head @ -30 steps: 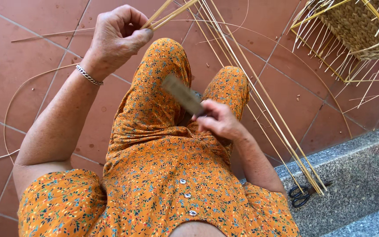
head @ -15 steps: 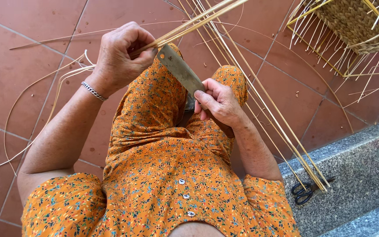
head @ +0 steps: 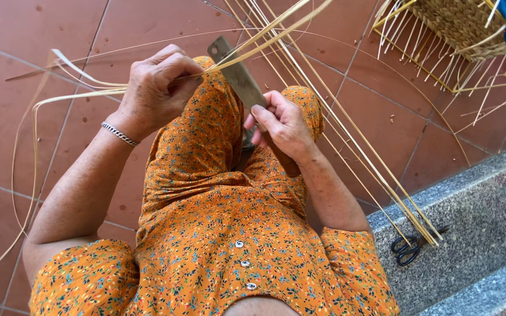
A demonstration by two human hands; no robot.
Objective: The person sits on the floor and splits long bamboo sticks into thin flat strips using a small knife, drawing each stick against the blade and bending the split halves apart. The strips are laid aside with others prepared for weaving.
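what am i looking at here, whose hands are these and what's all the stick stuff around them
One camera, worn on a person's head, looks down at their own lap and two bare hands. The left hand pinches thin pale strips of cane or bamboo. The right hand grips a flat knife, its blade resting against the strips near the left fingers. More long strips lie across the red tiled floor. A half-woven basket sits at top right, and black scissors lie on the grey stone step.

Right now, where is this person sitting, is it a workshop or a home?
Probably a home porch or yard used for basket weaving: terracotta floor tiles, a grey stone step, loose bamboo strips, and a half-woven basket.
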